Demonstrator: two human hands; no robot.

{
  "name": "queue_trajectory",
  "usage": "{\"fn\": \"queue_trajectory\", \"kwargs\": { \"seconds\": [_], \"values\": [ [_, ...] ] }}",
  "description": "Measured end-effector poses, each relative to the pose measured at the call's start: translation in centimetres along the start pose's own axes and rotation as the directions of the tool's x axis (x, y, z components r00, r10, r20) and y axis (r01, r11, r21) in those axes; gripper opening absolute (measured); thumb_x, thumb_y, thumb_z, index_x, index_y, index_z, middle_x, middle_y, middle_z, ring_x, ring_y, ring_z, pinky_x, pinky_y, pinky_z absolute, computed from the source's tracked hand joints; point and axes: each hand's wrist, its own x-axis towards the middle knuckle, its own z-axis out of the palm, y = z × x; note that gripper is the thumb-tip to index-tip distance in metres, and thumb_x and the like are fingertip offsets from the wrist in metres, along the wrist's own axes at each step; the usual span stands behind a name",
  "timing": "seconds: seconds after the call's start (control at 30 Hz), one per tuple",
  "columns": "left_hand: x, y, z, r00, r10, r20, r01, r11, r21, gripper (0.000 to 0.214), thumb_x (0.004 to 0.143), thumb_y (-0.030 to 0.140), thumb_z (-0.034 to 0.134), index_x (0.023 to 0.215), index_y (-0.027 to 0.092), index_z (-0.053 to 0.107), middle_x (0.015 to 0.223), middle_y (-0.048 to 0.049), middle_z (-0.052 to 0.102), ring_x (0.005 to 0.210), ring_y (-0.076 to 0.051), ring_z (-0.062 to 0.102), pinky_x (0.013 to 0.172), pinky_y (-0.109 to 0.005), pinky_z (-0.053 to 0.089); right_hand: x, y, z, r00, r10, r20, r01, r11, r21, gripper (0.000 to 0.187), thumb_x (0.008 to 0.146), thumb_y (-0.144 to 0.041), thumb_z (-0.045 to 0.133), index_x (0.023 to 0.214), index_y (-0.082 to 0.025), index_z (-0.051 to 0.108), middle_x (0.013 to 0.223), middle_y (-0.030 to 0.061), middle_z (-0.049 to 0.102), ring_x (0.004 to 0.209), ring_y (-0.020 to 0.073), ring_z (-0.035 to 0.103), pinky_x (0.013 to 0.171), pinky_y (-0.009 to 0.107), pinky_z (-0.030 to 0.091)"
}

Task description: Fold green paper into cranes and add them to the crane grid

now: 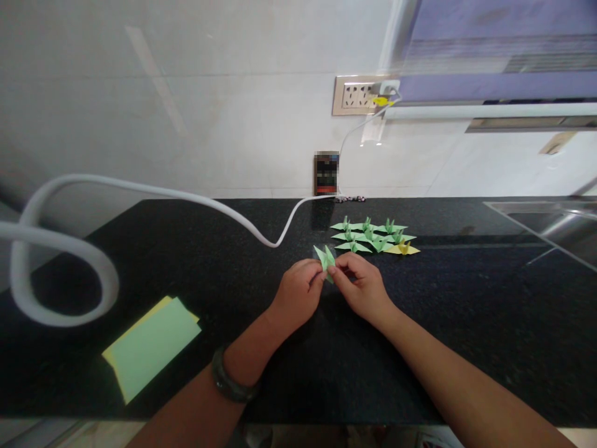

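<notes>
Both hands pinch a small folded piece of light green origami paper (326,257) with two upright points, just above the black countertop. My left hand (301,287) grips its left side between thumb and fingers; a dark bangle circles that wrist. On the right side, my right hand (362,283) is closed on the same paper, thumb and index finger at its lower edge. Beyond the hands, folded green paper cranes (368,236) sit in close rows, with one yellow crane (403,248) at the near right corner.
A stack of green and yellow paper sheets (153,348) lies at left on the countertop (261,386). A white cable (224,214) loops across the left foreground to a phone (326,174) leaning on the wall. The wall socket (357,95) holds a plug. A metal sink (569,227) is at right.
</notes>
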Motion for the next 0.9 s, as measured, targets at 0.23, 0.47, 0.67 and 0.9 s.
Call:
{"fn": "queue_trajectory", "kwargs": {
  "seconds": [0.23, 0.47, 0.67, 0.9],
  "values": [
    [-0.07, -0.51, 0.24, 0.980, -0.088, -0.180, 0.056, 0.983, -0.176, 0.014, 0.075, 0.023, 0.049, 0.080, 0.018, 0.062, 0.088, -0.0048, 0.063, 0.086, -0.014, 0.055, 0.080, -0.030, 0.043, -0.18, -0.24, -0.03, 1.000, 0.009, -0.028, -0.005, 0.992, 0.129, 0.008, 0.076, -0.022, 0.050, 0.075, -0.018, 0.057, 0.072, 0.0025, 0.056, 0.067, 0.0131, 0.052, 0.061, 0.026, 0.042],
    [0.00, -0.64, 0.63, 0.972, -0.224, -0.065, 0.155, 0.828, -0.539, 0.012, 0.071, 0.023, 0.054, 0.078, 0.014, 0.058, 0.092, -0.0071, 0.062, 0.081, -0.015, 0.057, 0.074, -0.030, 0.045, -0.45, 0.03, 0.34, 0.995, 0.100, 0.012, -0.099, 0.952, 0.290, 0.009, 0.075, -0.025, 0.051, 0.077, -0.017, 0.055, 0.076, 0.0030, 0.056, 0.068, 0.0130, 0.052, 0.061, 0.025, 0.043],
    [0.33, -0.42, 0.50, 0.971, -0.238, 0.026, 0.185, 0.674, -0.715, 0.011, 0.069, 0.023, 0.056, 0.068, 0.013, 0.053, 0.086, -0.0057, 0.062, 0.068, -0.011, 0.056, 0.064, -0.025, 0.044, -0.55, 0.06, 0.58, 0.974, 0.203, 0.096, -0.224, 0.857, 0.464, 0.013, 0.074, -0.029, 0.053, 0.080, -0.017, 0.053, 0.070, 0.0011, 0.055, 0.061, 0.0112, 0.051, 0.056, 0.023, 0.042],
    [0.39, -0.44, 0.52, 0.973, -0.227, 0.031, 0.171, 0.631, -0.757, 0.008, 0.067, 0.020, 0.058, 0.068, 0.013, 0.054, 0.089, -0.0061, 0.059, 0.073, -0.012, 0.056, 0.066, -0.026, 0.045, -0.30, 0.23, 0.44, 0.968, 0.221, 0.119, -0.251, 0.834, 0.492, 0.013, 0.075, -0.030, 0.052, 0.077, -0.017, 0.053, 0.068, 0.0008, 0.055, 0.061, 0.0117, 0.050, 0.058, 0.024, 0.041]
  ]
}}
